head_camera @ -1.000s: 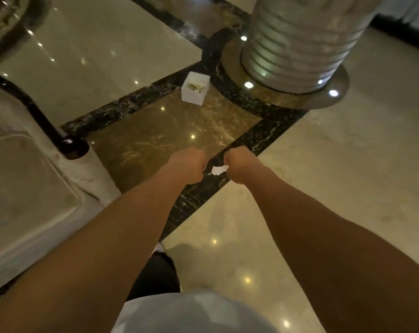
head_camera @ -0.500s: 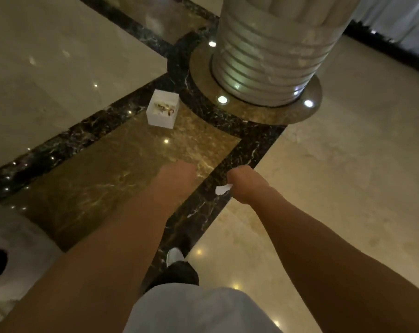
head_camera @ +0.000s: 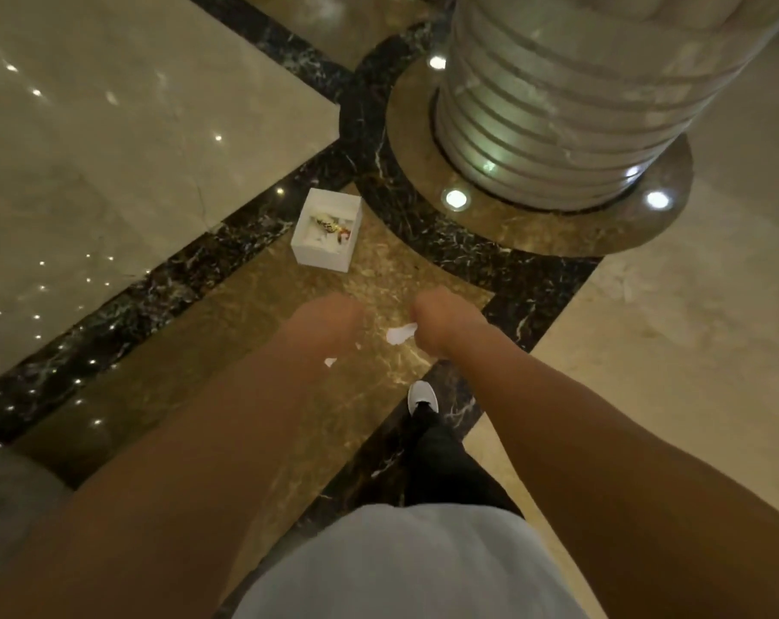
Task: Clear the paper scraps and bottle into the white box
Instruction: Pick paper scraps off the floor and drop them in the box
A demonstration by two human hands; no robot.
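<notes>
The white box (head_camera: 320,254) stands open on the brown marble floor, just ahead of my hands, with white scraps and a gold and red item inside. My right hand (head_camera: 446,321) is closed on a white paper scrap (head_camera: 401,335) that sticks out to its left. My left hand (head_camera: 327,317) is a closed fist beside it, and what it holds is hidden. Two tiny white bits (head_camera: 329,361) show by my left wrist; I cannot tell whether they are held or lie on the floor. No bottle is clearly visible.
A wide ribbed column (head_camera: 557,105) rises at the upper right on a round base with floor lights (head_camera: 455,198). Black marble bands cross the floor. My white shoe (head_camera: 423,395) steps forward below my hands.
I have walked towards the white box, which is now larger and closer. Both fists stay closed, the right one still on the scrap. The seat at the left has left the view.
</notes>
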